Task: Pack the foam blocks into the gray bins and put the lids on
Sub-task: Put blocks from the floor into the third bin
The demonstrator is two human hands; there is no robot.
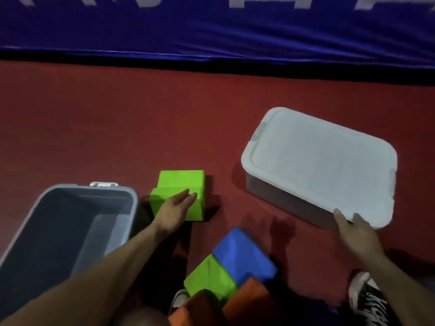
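**Left hand on the green blocks, right hand at the lidded bin**

Nearest the camera, a pile of foam blocks is lying on the red floor (pixel 94 128): one blue block (pixel 244 255), one green block (pixel 210 278) touching it, and at least two orange blocks (pixel 249 302) partly cut off by the frame edge. A sneaker (pixel 367 300) is showing at the lower right.

The left hand (pixel 174 208) is lying flat, fingers extended, on two more green blocks (pixel 181 191) that are sitting against each other; it is pressing on them rather than gripping. Just left of them, an open gray bin (pixel 134 208) is standing with nothing visible inside.

The right hand (pixel 353 229) is reaching the near corner of the white lid (pixel 320 165), fingertips touching its edge, fingers spread, not closed round it. The lid is sitting on a second gray bin (pixel 282 198), whose contents are hidden.

Farthest off, a blue banner (pixel 211 31) is running along the floor.
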